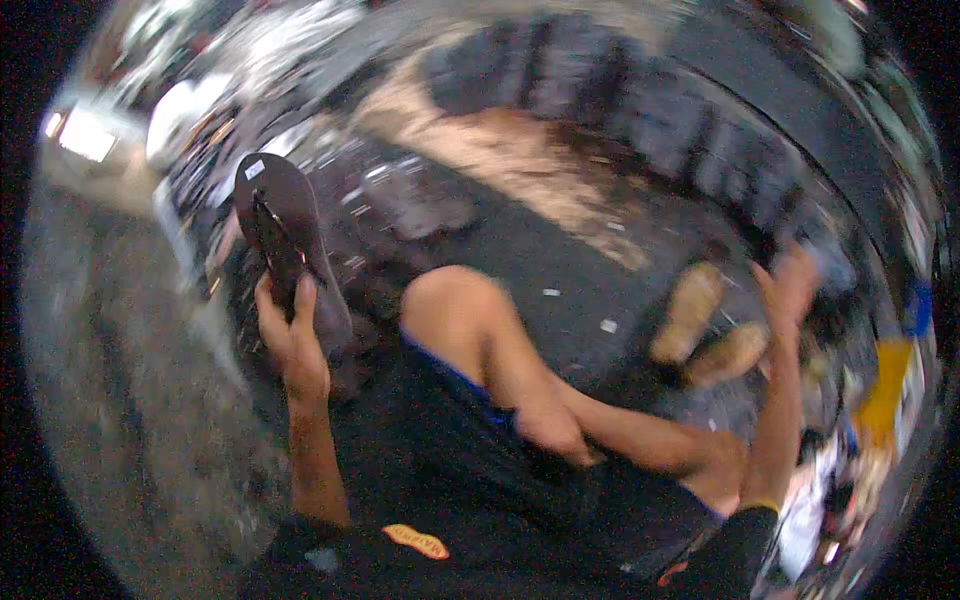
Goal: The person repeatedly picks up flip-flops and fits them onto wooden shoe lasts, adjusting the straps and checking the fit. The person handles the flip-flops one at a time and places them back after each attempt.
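My left hand (292,335) grips a dark flip-flop (302,215) by its strap, thumb and fingers closed around it. The flip-flop stands toe-up, and a small white sticker (254,169) is near its toe end. On the right, my right hand (790,292) is raised with thumb and fingers apart, blurred by motion; I see nothing in it. It is nearest to the end of a long row of dark, bundled items (690,135), too smeared to name. A pair of tan-soled sandals (690,312) lies just left of that hand.
My crossed bare legs (470,310) take up the middle, over a dark mat (560,285) with small white scraps. Dark, shiny items (400,200) are heaped beyond the flip-flop. A yellow object (886,385) and blurred clutter (830,500) line the right edge.
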`<state>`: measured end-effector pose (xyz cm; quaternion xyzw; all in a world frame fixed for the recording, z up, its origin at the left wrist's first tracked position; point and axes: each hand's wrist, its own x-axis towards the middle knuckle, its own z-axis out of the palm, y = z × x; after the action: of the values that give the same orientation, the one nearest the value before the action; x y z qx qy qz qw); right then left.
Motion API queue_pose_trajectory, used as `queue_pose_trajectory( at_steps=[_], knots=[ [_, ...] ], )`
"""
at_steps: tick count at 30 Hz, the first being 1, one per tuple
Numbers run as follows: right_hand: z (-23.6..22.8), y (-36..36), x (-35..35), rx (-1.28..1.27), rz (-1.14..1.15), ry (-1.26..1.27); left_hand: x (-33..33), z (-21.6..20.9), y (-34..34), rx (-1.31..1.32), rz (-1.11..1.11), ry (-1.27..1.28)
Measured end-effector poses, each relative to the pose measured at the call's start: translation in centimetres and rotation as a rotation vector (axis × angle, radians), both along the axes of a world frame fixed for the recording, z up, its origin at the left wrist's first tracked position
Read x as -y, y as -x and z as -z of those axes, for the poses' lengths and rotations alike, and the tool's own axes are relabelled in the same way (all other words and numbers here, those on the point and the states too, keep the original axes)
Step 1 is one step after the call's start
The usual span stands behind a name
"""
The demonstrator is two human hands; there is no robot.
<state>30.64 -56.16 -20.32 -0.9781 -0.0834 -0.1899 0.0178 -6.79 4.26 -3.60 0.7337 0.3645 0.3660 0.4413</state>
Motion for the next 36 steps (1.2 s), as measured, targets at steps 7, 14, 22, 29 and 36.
queue_pose_trajectory(
  at_steps=[7, 14, 22, 29, 36],
  knots=[
    [7.2, -5.4, 12.9, 0.001, 0.019, 0.452, -11.6, 12.3, 14.1, 0.072, -0.39, 0.568],
    [-7.6, -4.9, 15.9, 0.442, 0.222, -0.104, -10.8, 21.5, 17.9, -0.255, -0.706, 0.227],
    [-11.2, 21.8, -5.9, -0.19, 0.017, -1.338, 2.3, 3.9, 3.0, 0.018, 0.16, -0.026],
    [-7.3, 36.0, -22.2, -0.56, -0.158, -1.844, 18.0, -2.3, -3.1, 0.357, 1.092, 0.708],
    [-19.6, 33.0, -16.9, -0.28, -0.481, -1.086, 20.6, -4.0, -4.4, 0.332, 1.399, -0.068]
  ],
)
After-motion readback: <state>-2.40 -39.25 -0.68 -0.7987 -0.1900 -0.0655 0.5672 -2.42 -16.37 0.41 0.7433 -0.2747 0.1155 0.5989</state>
